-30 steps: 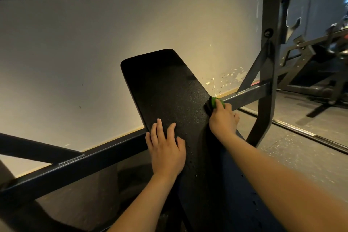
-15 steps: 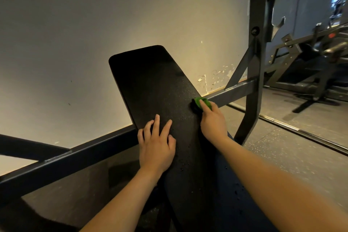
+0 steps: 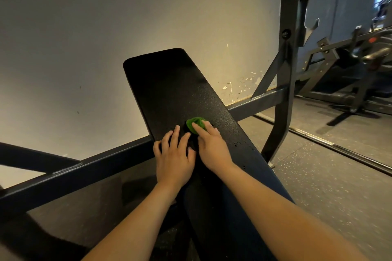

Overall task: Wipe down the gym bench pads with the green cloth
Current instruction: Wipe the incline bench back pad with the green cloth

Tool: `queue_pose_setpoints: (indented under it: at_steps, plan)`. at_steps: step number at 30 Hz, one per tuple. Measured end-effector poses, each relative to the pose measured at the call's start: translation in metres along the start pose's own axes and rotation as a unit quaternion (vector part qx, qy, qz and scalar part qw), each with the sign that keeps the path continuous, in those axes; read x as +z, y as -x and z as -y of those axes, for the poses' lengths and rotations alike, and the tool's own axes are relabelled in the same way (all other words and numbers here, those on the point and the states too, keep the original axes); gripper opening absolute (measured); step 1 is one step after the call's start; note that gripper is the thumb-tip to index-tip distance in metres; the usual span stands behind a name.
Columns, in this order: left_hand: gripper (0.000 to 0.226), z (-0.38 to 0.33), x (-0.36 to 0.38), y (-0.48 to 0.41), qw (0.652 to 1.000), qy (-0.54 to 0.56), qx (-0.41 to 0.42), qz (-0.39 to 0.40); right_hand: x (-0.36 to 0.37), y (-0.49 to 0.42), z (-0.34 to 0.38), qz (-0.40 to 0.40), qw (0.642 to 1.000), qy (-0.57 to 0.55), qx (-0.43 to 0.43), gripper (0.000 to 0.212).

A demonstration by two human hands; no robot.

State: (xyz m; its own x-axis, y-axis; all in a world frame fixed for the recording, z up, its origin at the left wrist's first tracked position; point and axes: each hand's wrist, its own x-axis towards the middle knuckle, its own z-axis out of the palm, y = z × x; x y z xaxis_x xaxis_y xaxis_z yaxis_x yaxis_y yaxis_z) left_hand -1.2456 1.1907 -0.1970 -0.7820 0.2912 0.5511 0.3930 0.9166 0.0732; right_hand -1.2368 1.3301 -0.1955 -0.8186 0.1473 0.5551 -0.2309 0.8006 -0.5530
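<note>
**Risk: cloth slip, missed strips**

The green cloth (image 3: 196, 124) lies wadded mid-width on the bench pad (image 3: 169, 82), pressed under the right hand's (image 3: 212, 148) extended fingers, not gripped. The left hand (image 3: 174, 154) rests flat and released at the pad's left edge. A fast stroke may shed the wad, leaving droplets (image 3: 238, 144) behind.

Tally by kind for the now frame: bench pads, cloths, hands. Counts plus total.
Black textured bench pad: 1
Bunched green cloth: 1
Bare hands: 2, with the left hand flat on the pad and the right hand pressing the cloth
Total: 4
</note>
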Motion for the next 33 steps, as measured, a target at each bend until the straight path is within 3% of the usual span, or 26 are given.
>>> queue_pose_setpoints:
  at_steps: [3,9,13,17,21,24,27,33]
  plan:
    - [0.049,0.000,-0.003,0.002,1.000,0.015,-0.004,0.005,-0.009,-0.001,-0.021,-0.008,0.999,0.032,0.016,0.049]
    - [0.052,-0.001,-0.004,0.013,0.999,0.037,0.010,0.022,-0.038,0.003,-0.070,-0.072,0.985,-0.006,0.155,0.052]
    - [0.051,-0.002,-0.003,0.018,0.999,0.031,0.002,0.026,-0.033,0.008,-0.060,-0.136,0.960,-0.042,0.240,0.050]
    - [0.052,-0.004,-0.002,0.021,1.000,0.008,-0.008,0.021,-0.015,0.014,-0.033,-0.117,0.971,-0.044,0.201,0.051]
    - [0.054,-0.011,0.000,0.030,0.999,0.005,-0.006,0.032,-0.003,0.023,-0.005,-0.052,0.998,-0.003,0.034,0.047]
    - [0.060,-0.010,0.001,0.039,1.000,0.002,-0.002,0.022,-0.008,0.024,-0.010,-0.015,1.000,0.008,-0.015,0.042]
    - [0.060,-0.008,0.002,0.040,1.000,0.014,-0.008,0.013,-0.020,0.024,-0.031,-0.021,0.999,0.045,0.007,0.040]
    - [0.054,-0.008,0.008,0.038,1.000,0.014,-0.009,-0.005,-0.041,0.022,-0.070,-0.112,0.977,-0.033,0.180,0.041]
